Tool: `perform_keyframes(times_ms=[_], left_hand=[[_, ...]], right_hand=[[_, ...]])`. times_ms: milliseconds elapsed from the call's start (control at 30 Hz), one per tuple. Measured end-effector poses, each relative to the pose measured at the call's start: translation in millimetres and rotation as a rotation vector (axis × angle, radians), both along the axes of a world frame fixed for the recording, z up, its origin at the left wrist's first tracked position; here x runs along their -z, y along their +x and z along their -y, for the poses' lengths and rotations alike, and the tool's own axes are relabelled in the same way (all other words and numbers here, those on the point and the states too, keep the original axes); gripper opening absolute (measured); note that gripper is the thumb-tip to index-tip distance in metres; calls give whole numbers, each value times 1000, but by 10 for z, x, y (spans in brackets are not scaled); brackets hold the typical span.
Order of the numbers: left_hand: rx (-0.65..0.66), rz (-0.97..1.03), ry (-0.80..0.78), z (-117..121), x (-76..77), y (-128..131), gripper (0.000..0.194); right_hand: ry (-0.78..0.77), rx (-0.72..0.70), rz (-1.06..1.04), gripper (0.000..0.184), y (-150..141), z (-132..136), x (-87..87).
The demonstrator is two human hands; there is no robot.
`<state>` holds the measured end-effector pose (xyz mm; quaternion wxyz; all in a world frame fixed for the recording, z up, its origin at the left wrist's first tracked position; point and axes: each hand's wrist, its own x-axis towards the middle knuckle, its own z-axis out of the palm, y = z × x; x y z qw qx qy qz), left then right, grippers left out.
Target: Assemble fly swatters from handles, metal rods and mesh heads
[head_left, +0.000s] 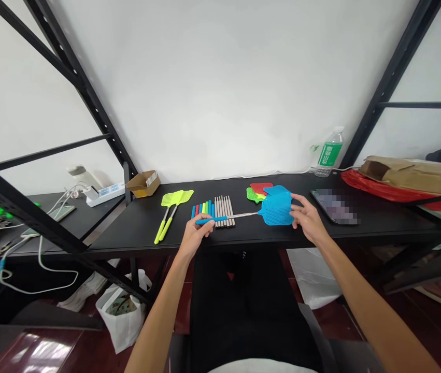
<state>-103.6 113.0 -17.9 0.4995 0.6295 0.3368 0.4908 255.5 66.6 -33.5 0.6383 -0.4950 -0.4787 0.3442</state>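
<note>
A blue fly swatter [275, 211] lies across the middle of the black table [127, 233]. My left hand [195, 234] pinches its blue handle. At the swatter's mesh head, my right hand [308, 218] grips the right edge with curled fingers. Behind the handle sits a row of coloured handle sleeves [203, 208] and a row of metal rods [224, 210]. Red, green and yellow swatter heads [257, 191] are stacked just behind the blue head. To the left, two yellow-green swatters [171, 211] lie side by side.
A small cardboard box [143, 183] stands at the back left, a green-labelled water bottle [329, 153] at the back right. A phone [334, 206] lies right of my right hand. Black shelf struts frame both sides. Bags sit on the floor below.
</note>
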Motion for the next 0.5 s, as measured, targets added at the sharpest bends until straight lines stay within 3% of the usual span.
perform_keyframes(times_ms=[133,300,500], left_hand=[[3,-14,35,10,-23,1,28],[-27,-1,17,17,-31,18,33],[-25,69,-8,3,-20,14,36]], right_hand=[[29,-49,-26,73,14,43,-40],[22,-96,-66,45,38,66,-35],[-5,-149,-45,43,56,46,-10]])
